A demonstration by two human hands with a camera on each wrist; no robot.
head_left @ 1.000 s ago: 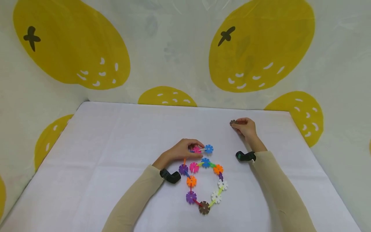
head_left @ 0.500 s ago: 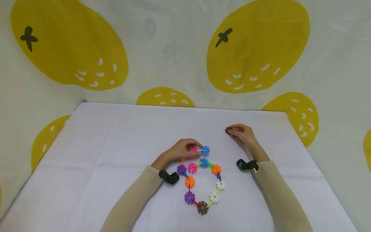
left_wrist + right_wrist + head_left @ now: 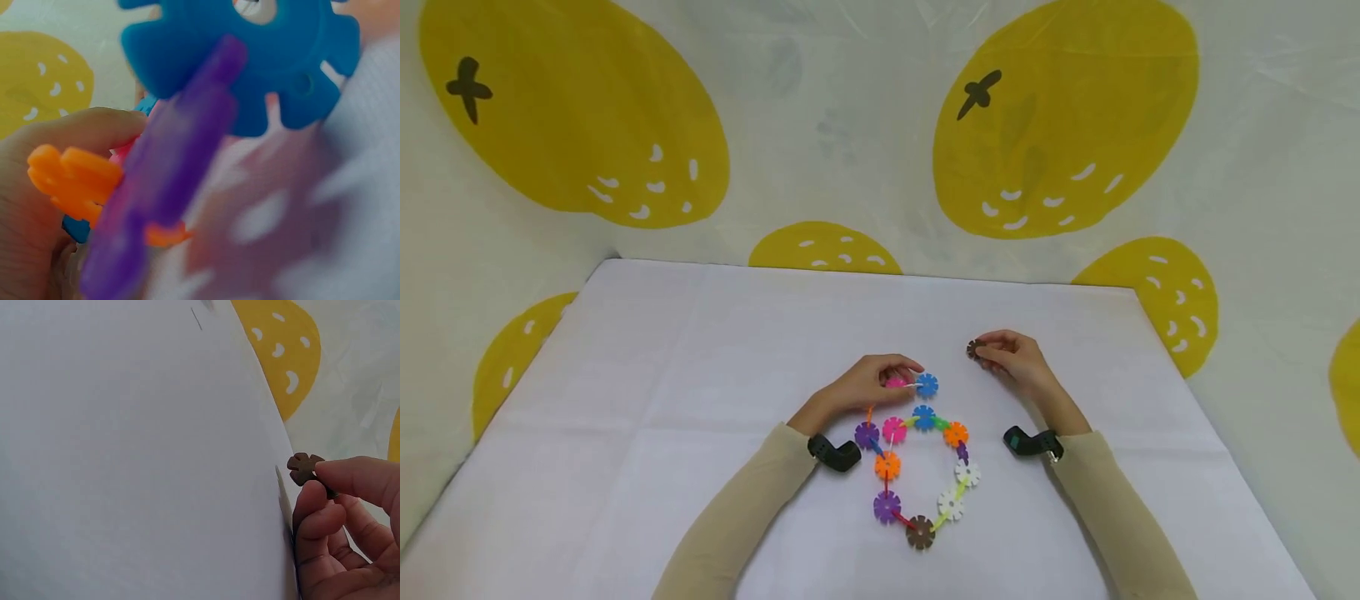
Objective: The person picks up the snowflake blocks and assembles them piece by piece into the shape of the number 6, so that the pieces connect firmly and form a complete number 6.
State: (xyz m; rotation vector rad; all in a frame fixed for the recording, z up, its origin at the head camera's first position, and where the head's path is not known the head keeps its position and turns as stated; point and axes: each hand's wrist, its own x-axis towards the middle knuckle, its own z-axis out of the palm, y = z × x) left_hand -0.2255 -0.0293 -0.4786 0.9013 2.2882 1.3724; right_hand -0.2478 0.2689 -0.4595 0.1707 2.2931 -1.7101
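Notched plastic discs, linked edge to edge, form a colourful chain with a loop on the table. My left hand (image 3: pixel 867 385) pinches a pink disc (image 3: pixel 896 382) at the chain's far end, where a white disc seen edge-on joins it to a blue disc (image 3: pixel 927 384). In the left wrist view a purple disc (image 3: pixel 175 150), an orange disc (image 3: pixel 75 181) and a large blue disc (image 3: pixel 287 56) hang close to the camera, partly covering the hand. To the right, my right hand (image 3: pixel 1017 358) holds a loose brown disc (image 3: pixel 303 467) between thumb and fingers, apart from the chain.
The loop's near end has another brown disc (image 3: pixel 921 532), with white discs (image 3: pixel 951 504) up its right side. A white cloth (image 3: pixel 700 375) covers the table, which meets a patterned backdrop (image 3: pixel 850 142). Each wrist wears a black camera (image 3: pixel 1032 442).
My right hand has come left and nearer with the brown disc, towards the blue disc at the chain's end. The left hand keeps its hold, almost still; the view has shifted slightly.
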